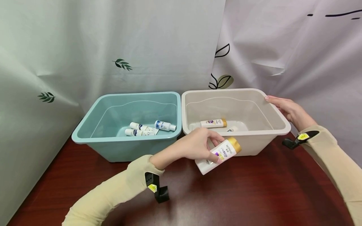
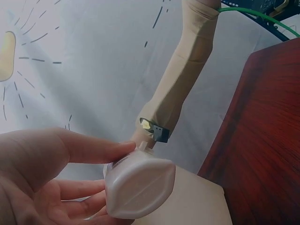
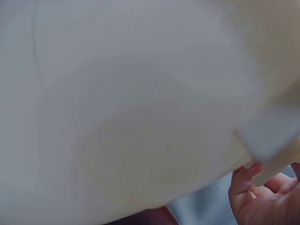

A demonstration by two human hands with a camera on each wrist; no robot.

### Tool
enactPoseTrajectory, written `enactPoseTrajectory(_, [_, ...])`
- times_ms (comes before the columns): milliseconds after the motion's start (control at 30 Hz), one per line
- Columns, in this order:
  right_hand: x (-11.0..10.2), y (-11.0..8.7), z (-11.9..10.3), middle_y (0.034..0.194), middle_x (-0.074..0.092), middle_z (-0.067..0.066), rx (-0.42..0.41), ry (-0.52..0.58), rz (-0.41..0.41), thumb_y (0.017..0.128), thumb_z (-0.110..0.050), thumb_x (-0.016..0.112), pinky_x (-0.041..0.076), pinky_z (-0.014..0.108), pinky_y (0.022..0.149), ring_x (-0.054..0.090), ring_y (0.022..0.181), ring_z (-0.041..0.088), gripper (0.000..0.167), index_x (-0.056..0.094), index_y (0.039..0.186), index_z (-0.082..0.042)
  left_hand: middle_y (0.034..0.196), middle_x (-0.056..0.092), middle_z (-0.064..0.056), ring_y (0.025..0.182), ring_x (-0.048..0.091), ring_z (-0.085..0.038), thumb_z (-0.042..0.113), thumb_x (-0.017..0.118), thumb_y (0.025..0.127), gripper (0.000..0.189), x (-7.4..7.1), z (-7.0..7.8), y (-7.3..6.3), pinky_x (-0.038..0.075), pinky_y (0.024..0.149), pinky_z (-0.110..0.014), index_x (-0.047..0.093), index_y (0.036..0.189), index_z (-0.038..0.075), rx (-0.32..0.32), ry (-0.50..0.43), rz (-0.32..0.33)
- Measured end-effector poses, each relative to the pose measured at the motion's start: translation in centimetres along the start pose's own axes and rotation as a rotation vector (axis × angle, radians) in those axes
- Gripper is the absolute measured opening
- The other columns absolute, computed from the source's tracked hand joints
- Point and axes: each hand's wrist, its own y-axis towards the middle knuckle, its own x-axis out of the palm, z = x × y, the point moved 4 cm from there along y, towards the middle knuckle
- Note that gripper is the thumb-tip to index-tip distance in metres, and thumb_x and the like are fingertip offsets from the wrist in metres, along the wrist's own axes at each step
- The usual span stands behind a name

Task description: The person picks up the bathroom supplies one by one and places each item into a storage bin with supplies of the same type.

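My left hand grips a white shampoo bottle with a gold cap, held tilted in front of the beige bin. The thumb lies across its label. In the left wrist view the bottle's white base faces the camera. My right hand holds the right rim of the beige bin, thumb on top and fingers outside. That bin's pale wall fills most of the right wrist view. Inside the bin lies a similar gold-capped bottle; another white item is partly hidden by the front rim.
A blue-green bin stands against the beige one on its left. It contains a small blue-and-white bottle and two white tubes lying down. Both bins rest on a dark red wooden table, with a pale curtain behind.
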Motion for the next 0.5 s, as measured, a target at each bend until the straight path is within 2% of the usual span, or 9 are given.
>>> enactPoseTrajectory(500, [0.16, -0.05, -0.05, 0.073, 0.07, -0.012, -0.014, 0.001, -0.004, 0.096, -0.031, 0.057, 0.055, 0.023, 0.058, 0.068, 0.064, 0.005, 0.022, 0.067, 0.077, -0.037, 0.094, 0.069, -0.001, 0.062, 0.057, -0.005, 0.016, 0.085, 0.071, 0.053, -0.66, 0.7, 0.16, 0.045, 0.062, -0.016, 0.066, 0.12, 0.009, -0.001, 0.015, -0.022])
